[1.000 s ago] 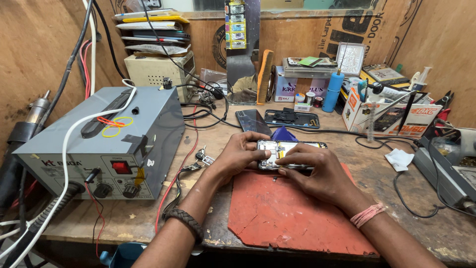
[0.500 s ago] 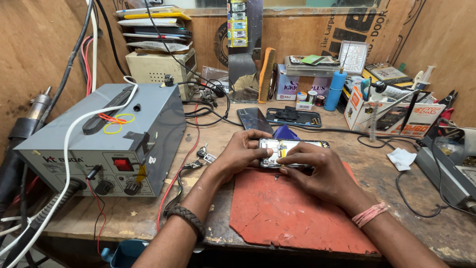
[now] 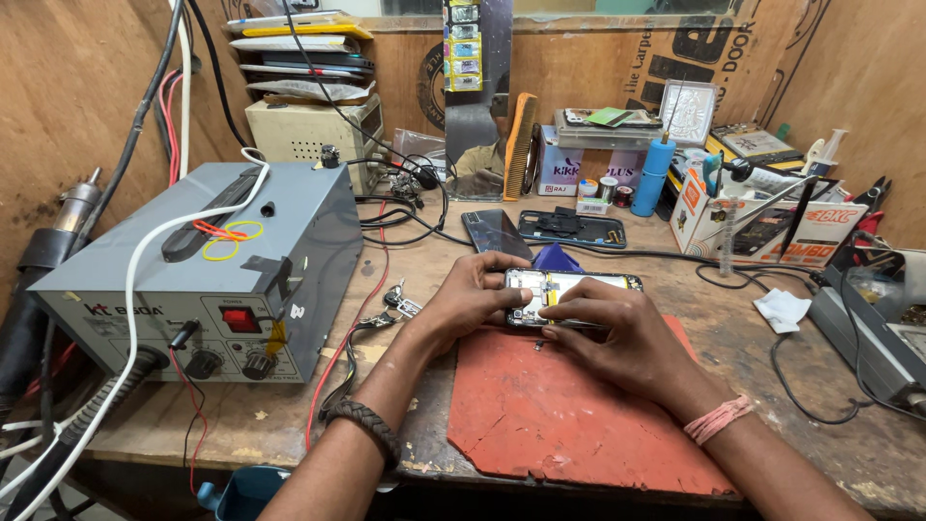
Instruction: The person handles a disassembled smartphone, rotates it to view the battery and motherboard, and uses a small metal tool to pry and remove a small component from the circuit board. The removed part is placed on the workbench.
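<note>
A: Entry. Where was the opened phone [image 3: 577, 294] when you logged this?

B: It lay flat at the far edge of the red work mat [image 3: 569, 415], back cover off, insides showing.

A: Your left hand [image 3: 473, 299]?

B: You curled it round the phone's left end, thumb on the near edge, fingers [image 3: 502, 262] pressed together over the far edge.

A: Right hand [image 3: 622, 333]?

B: You laid it over the phone's middle, fingertips [image 3: 558, 307] bunched and pressing down. Whether they pinched a tool, I could not tell.

A: Surroundings?

B: The grey rework station [image 3: 207, 280] stood well left; keys [image 3: 397, 301] lay just beside your left wrist.
</note>
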